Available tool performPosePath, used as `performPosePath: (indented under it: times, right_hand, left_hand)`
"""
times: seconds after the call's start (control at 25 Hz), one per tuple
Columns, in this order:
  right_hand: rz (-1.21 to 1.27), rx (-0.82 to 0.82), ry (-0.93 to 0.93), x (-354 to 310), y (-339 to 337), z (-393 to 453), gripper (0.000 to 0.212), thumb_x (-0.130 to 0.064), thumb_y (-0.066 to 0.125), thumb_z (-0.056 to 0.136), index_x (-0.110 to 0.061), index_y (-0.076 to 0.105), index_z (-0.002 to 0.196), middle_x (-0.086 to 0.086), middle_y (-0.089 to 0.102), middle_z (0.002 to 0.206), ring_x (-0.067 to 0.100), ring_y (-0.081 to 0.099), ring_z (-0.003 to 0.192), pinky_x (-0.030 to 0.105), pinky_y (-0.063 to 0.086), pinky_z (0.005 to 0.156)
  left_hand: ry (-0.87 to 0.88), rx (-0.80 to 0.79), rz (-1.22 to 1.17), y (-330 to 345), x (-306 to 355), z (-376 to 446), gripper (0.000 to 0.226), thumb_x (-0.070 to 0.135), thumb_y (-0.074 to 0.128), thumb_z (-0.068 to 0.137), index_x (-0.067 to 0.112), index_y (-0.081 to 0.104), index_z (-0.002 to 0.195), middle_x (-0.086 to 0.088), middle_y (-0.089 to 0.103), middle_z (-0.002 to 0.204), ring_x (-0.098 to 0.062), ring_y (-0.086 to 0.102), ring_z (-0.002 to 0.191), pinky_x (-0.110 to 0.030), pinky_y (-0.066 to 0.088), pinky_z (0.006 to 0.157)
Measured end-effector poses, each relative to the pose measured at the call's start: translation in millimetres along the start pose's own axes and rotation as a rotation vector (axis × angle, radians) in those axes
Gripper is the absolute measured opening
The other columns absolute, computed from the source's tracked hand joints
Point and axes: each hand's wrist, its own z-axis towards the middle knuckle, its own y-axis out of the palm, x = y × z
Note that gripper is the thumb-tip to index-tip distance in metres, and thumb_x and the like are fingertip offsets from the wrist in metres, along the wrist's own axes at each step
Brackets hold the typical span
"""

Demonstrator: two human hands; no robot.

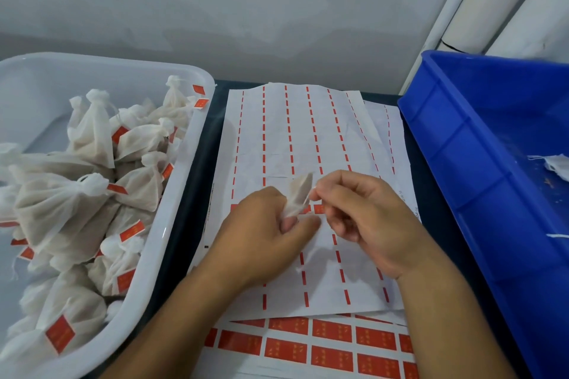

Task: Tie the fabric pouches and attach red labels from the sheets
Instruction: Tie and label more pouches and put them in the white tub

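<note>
Between both hands, pouch (pixel 298 194) upright.

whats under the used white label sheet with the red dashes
Under the used white label sheet, a sheet of full red rectangular labels shows at the near edge and another white sheet at the right. The rest is covered.

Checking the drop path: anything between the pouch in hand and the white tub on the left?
Nothing visible. Both the left hand and right hand hold the pouch over the label sheet; only bare sheet and dark table edge lie before the white tub.
</note>
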Motion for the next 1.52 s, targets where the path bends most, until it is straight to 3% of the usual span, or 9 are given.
performPosePath:
  times: [0.08, 0.16, 0.28, 0.44, 0.6, 1.04, 1.16, 1.32, 1.52]
  right_hand:
    - [-0.183, 0.0, -0.112, 1.8, 3.6, 0.2, 0.019, -0.023, 0.065, 0.1, -0.024, 0.079, 0.088, -0.011, 0.069, 0.075, 0.006, 0.064, 0.069, 0.017, 0.05, 0.062]
    - [-0.309, 0.054, -0.195, 4.3, 6.3, 1.2, 0.011, -0.03, 0.07, 0.094, -0.029, 0.081, 0.092, -0.008, 0.073, 0.089, 0.016, 0.069, 0.091, 0.033, 0.058, 0.081]
    - [-0.244, 0.055, -0.235, 5.1, 5.3, 0.4, 0.013, -0.036, 0.072, 0.094, -0.028, 0.082, 0.098, -0.006, 0.074, 0.093, 0.019, 0.071, 0.095, 0.031, 0.059, 0.083]
    - [-0.318, 0.103, -0.286, 6.9, -0.6, 2.2, 0.023, -0.044, 0.064, 0.092, -0.042, 0.075, 0.112, -0.013, 0.069, 0.105, 0.015, 0.066, 0.102, 0.031, 0.059, 0.084]
    - [-0.475, 0.095, -0.294, 14.1, 1.6, 5.7, 0.011, -0.034, 0.067, 0.097, -0.038, 0.068, 0.108, -0.022, 0.068, 0.112, 0.005, 0.063, 0.115, 0.03, 0.055, 0.099]
    - [-0.515, 0.018, -0.393, 16.4, 4.5, 5.1, 0.016, -0.024, 0.069, 0.091, -0.03, 0.073, 0.106, -0.019, 0.065, 0.104, 0.011, 0.066, 0.105, 0.024, 0.056, 0.091]
    - [-0.527, 0.014, -0.408, 15.9, 5.9, 4.7, 0.023, -0.031, 0.069, 0.093, -0.027, 0.076, 0.115, -0.019, 0.068, 0.107, 0.008, 0.066, 0.106, 0.019, 0.055, 0.088]
    - [-0.56, -0.02, -0.384, 17.7, 2.4, 4.9, 0.031, -0.032, 0.074, 0.094, -0.028, 0.074, 0.125, -0.019, 0.067, 0.11, 0.008, 0.064, 0.109, 0.017, 0.053, 0.088]
    - [-0.656, 0.044, -0.402, 21.7, 1.3, 7.5, 0.033, -0.016, 0.077, 0.089, -0.03, 0.075, 0.118, -0.018, 0.062, 0.107, 0.003, 0.061, 0.107, 0.013, 0.048, 0.09]
  left_hand:
    - [0.087, -0.011, 0.074, 3.4, -0.9, 0.8, 0.05, 0.07, 0.039, 0.092, 0.029, 0.057, 0.07, 0.009, 0.054, 0.076, -0.012, 0.055, 0.066, -0.027, 0.047, 0.059]
    - [0.14, -0.06, 0.048, 4.1, -0.9, -0.4, 0.058, 0.067, 0.023, 0.098, 0.03, 0.06, 0.074, 0.011, 0.056, 0.081, -0.01, 0.056, 0.075, -0.027, 0.048, 0.068]
    - [0.171, -0.111, -0.095, 4.5, -0.6, -1.5, 0.056, 0.053, 0.023, 0.101, 0.028, 0.073, 0.098, 0.011, 0.069, 0.103, -0.007, 0.063, 0.094, -0.028, 0.054, 0.083]
    - [0.127, -0.062, -0.268, 2.6, 2.2, -3.0, 0.036, 0.036, 0.033, 0.094, 0.026, 0.054, 0.067, 0.005, 0.058, 0.07, -0.009, 0.054, 0.066, -0.025, 0.047, 0.061]
    - [0.036, -0.055, -0.374, -1.7, 3.3, -3.1, 0.037, 0.035, 0.034, 0.092, 0.025, 0.049, 0.06, 0.001, 0.056, 0.065, -0.005, 0.051, 0.058, -0.019, 0.042, 0.055]
    - [-0.14, -0.024, -0.512, -9.7, 2.2, 3.0, 0.052, 0.035, 0.038, 0.101, 0.028, 0.076, 0.067, 0.01, 0.075, 0.079, 0.003, 0.065, 0.084, -0.025, 0.045, 0.076]
    - [-0.21, -0.008, -0.619, -11.7, 2.8, 4.2, 0.048, 0.034, 0.039, 0.102, 0.03, 0.079, 0.076, 0.003, 0.077, 0.079, -0.004, 0.07, 0.081, -0.028, 0.049, 0.078]
    - [-0.313, 0.039, -0.63, -13.4, 6.4, 3.0, 0.04, 0.044, 0.045, 0.103, 0.056, 0.073, 0.077, 0.012, 0.077, 0.078, 0.001, 0.069, 0.069, -0.026, 0.046, 0.07]
    - [-0.375, -0.045, -0.614, -12.5, 5.8, 3.8, 0.036, 0.054, 0.046, 0.097, 0.044, 0.076, 0.081, 0.009, 0.077, 0.08, -0.004, 0.071, 0.073, -0.031, 0.05, 0.074]
